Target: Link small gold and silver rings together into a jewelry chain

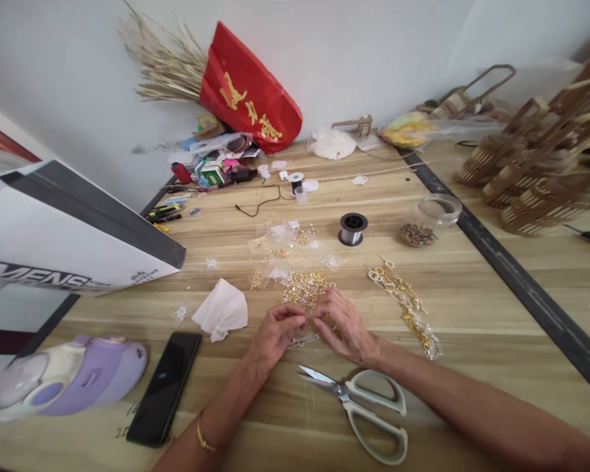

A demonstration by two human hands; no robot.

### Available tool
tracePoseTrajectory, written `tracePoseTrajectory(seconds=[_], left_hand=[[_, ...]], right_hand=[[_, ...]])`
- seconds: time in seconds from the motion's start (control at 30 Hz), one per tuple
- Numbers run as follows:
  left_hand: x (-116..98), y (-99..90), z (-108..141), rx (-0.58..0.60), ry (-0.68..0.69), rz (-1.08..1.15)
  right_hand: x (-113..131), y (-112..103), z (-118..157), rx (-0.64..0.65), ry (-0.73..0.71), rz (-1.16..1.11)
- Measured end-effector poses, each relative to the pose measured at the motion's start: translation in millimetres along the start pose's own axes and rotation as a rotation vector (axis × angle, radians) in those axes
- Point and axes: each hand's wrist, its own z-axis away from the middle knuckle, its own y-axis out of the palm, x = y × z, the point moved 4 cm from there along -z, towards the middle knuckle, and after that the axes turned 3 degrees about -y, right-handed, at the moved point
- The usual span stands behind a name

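My left hand (280, 331) and my right hand (341, 328) meet fingertip to fingertip over the table. Both are pinched closed; whatever lies between the fingers is too small to name. Just beyond the fingertips spreads a pile of gold and silver beads (302, 288). Under the hands lies a thin silver strand (303, 340), partly hidden. White-handled scissors (347, 393) rest with blades slightly apart below my right hand. Gold and silver chains (408, 305) with rings lie to the right. A spool of fine wire (353, 229) stands behind the beads.
Left are a folded tissue (221, 309), a black phone (164, 388), a purple and white bottle (78, 377) and a large box (69, 229). Small bead bags (280, 231), a dish of dark beads (417, 235), a red bag (250, 92) and woven baskets (535, 177) stand farther off.
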Motion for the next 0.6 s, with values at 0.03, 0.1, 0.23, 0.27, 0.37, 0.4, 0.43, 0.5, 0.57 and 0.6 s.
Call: tracePoseTrajectory(seconds=[0.03, 0.1, 0.23, 0.27, 0.37, 0.4, 0.43, 0.5, 0.57, 0.6], left_hand=[[-0.8, -0.1, 0.3, -0.012, 0.01, -0.01], [-2.1, -0.3, 1.0, -0.04, 0.023, -0.03], [-3.3, -0.5, 2.2, -0.087, 0.034, -0.066], [-3.5, -0.4, 2.4, -0.094, 0.036, -0.075], [-4.2, -0.2, 2.9, -0.113, 0.038, -0.095], [-4.4, 0.0, 3.0, -0.117, 0.039, -0.1], [-4.7, 0.1, 3.2, -0.122, 0.041, -0.105], [-5.3, 0.4, 3.2, -0.131, 0.047, -0.114], [-5.6, 0.5, 2.8, -0.137, 0.048, -0.118], [-5.5, 0.3, 2.5, -0.139, 0.046, -0.117]], right_hand=[[0.5, 0.0, -0.3, 0.002, 0.0, 0.001], [1.7, -0.1, -0.7, 0.005, -0.008, 0.002], [2.0, 0.0, 0.0, 0.005, -0.017, 0.006], [1.7, 0.0, 0.3, 0.005, -0.017, 0.007], [0.8, 0.3, 1.1, 0.009, -0.016, 0.011], [0.3, 0.4, 1.3, 0.01, -0.014, 0.012], [-0.1, 0.5, 1.4, 0.012, -0.009, 0.013], [-0.9, 0.6, 1.4, 0.011, -0.006, 0.015], [-1.6, 0.6, 1.4, 0.006, -0.01, 0.018], [-1.9, 0.6, 1.3, 0.005, -0.012, 0.021]])
